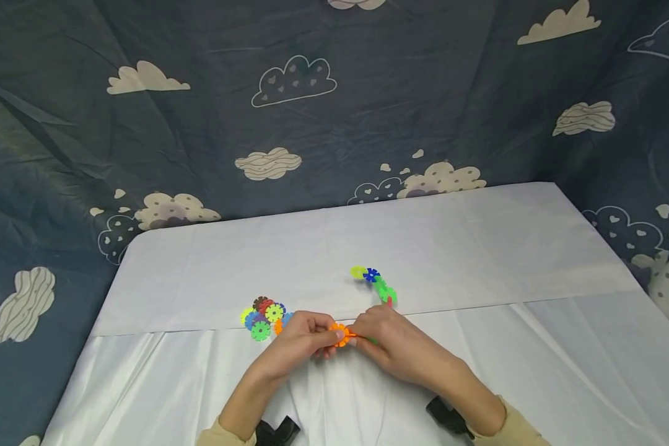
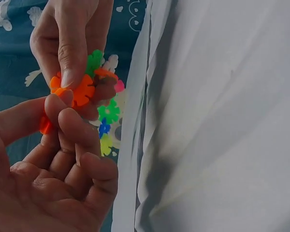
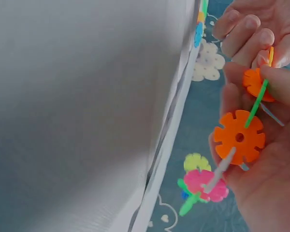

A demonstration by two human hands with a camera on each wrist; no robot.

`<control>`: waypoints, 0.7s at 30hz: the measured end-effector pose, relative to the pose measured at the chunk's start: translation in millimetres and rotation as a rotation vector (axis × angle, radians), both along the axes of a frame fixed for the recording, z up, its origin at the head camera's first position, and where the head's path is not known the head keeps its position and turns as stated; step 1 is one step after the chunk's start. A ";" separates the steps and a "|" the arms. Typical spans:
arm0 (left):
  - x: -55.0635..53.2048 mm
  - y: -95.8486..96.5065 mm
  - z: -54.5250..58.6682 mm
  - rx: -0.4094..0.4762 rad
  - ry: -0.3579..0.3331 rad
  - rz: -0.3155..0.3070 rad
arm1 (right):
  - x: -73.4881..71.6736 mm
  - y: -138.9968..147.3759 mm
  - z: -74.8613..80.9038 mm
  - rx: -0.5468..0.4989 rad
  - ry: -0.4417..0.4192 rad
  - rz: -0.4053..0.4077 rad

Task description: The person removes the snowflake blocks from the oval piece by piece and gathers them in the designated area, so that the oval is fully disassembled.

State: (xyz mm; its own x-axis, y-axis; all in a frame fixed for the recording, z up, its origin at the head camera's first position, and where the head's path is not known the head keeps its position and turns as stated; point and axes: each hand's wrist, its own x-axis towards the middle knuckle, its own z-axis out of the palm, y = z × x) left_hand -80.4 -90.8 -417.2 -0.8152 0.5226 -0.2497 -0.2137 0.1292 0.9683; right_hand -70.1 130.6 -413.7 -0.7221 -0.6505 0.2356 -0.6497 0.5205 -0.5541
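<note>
My two hands meet above the near part of the white-clothed table [image 1: 479,248]. My left hand [image 1: 327,337] pinches an orange snowflake disc [image 1: 340,334] between thumb and fingers. My right hand [image 1: 359,334] grips the near end of a chain of joined discs [image 1: 380,286], which trails away in green, blue and yellow-green. In the left wrist view the left hand [image 2: 58,112] and right hand [image 2: 67,58] both hold orange discs [image 2: 81,91]. In the right wrist view an orange disc [image 3: 239,137] lies against the right hand [image 3: 275,87], slotted onto an edge-on green disc [image 3: 256,104].
A small pile of loose coloured discs [image 1: 264,314] lies on the table just left of my left hand. A dark blue cloud-print curtain [image 1: 312,93] hangs behind and around the table. A fold in the cloth [image 1: 507,303] crosses the table.
</note>
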 end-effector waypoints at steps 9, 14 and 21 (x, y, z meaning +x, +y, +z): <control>0.3 1.4 1.5 0.012 0.018 0.036 | 1.1 -1.8 -2.1 -0.037 0.068 -0.037; 0.2 1.8 5.5 -0.014 0.028 0.126 | -0.7 -1.6 -1.5 -0.071 0.093 -0.093; -7.4 -27.9 12.5 -0.439 0.268 0.205 | -4.2 3.8 0.5 -0.056 0.068 -0.117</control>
State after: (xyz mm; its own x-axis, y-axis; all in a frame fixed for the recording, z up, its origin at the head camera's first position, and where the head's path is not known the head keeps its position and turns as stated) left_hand -87.8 -118.7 -404.7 -0.9543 0.2400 -0.1780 -0.0303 0.5150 0.8567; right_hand -74.3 134.4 -413.2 -0.7731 -0.5474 0.3203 -0.6236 0.5641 -0.5411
